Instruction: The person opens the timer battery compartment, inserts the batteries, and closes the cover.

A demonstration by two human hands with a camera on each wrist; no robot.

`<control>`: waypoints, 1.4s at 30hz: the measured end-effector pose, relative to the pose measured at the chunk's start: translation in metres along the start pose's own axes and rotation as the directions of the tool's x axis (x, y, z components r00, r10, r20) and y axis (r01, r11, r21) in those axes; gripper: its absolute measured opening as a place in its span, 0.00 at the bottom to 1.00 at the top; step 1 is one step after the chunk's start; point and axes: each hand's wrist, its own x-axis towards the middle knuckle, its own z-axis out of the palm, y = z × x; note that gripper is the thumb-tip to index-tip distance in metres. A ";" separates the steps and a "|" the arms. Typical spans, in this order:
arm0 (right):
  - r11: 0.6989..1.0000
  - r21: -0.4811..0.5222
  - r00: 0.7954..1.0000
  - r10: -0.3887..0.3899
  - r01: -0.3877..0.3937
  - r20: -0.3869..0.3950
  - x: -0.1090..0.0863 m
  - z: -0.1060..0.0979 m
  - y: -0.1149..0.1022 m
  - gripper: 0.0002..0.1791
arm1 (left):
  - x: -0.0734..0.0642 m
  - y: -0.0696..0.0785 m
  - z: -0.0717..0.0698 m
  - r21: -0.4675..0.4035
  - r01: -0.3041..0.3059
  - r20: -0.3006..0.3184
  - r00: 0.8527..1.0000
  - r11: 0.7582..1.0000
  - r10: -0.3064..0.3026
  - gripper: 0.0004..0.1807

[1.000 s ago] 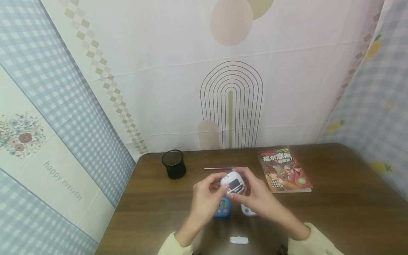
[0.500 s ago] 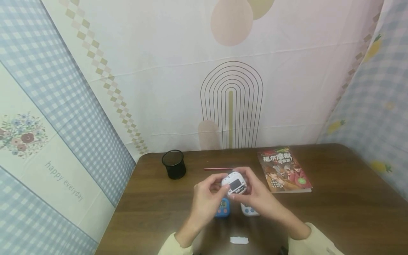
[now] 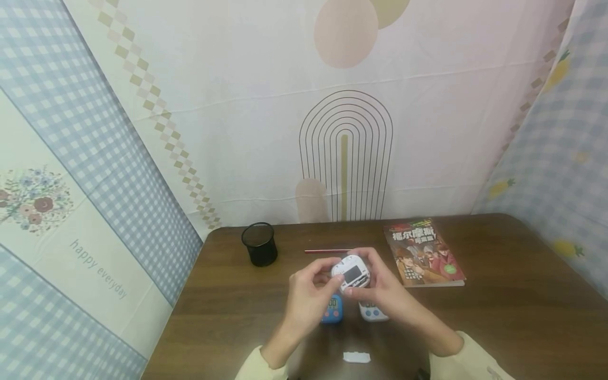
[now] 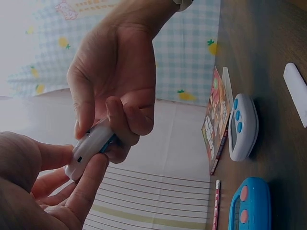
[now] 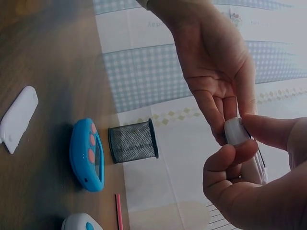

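Both hands hold a small white digital timer (image 3: 352, 272) above the table, its back turned up. A dark rectangle and a long slot show on that back. My left hand (image 3: 306, 295) pinches the timer's left side between thumb and fingers. On the opposite side, my right hand (image 3: 387, 287) grips it, thumb along the lower edge. Below lie a blue timer (image 3: 331, 310) with pink buttons and another white timer (image 3: 373, 312) with blue buttons, both partly hidden in the head view by the hands. Nearer the person is a narrow white battery cover (image 3: 356, 358).
A black mesh pen holder (image 3: 259, 245) stands at the table's back left. Behind the hands lies a thin red pencil (image 3: 328, 251). At the back right is a comic-style book (image 3: 424, 254). Patterned cloth hangs behind and along both sides of the table.
The held timer has shifted slightly to the right and its tilt has changed a little. Both hands keep their grip, and more of the white timer on the table shows.
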 end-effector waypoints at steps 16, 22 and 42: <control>0.997 0.000 0.997 0.073 -0.073 -0.003 -0.001 0.000 -0.003 0.43 | -0.001 0.002 0.001 -0.005 0.000 -0.003 1.000 1.000 0.000 0.15; 0.998 0.022 0.998 0.062 -0.061 -0.009 0.000 -0.001 -0.002 0.42 | -0.001 0.003 0.000 -0.017 -0.002 0.001 1.000 1.000 0.002 0.15; 0.976 -0.214 0.999 0.032 -0.033 -0.010 -0.001 -0.013 -0.007 0.42 | 0.001 0.002 -0.004 0.014 0.018 -0.004 1.000 1.000 -0.018 0.15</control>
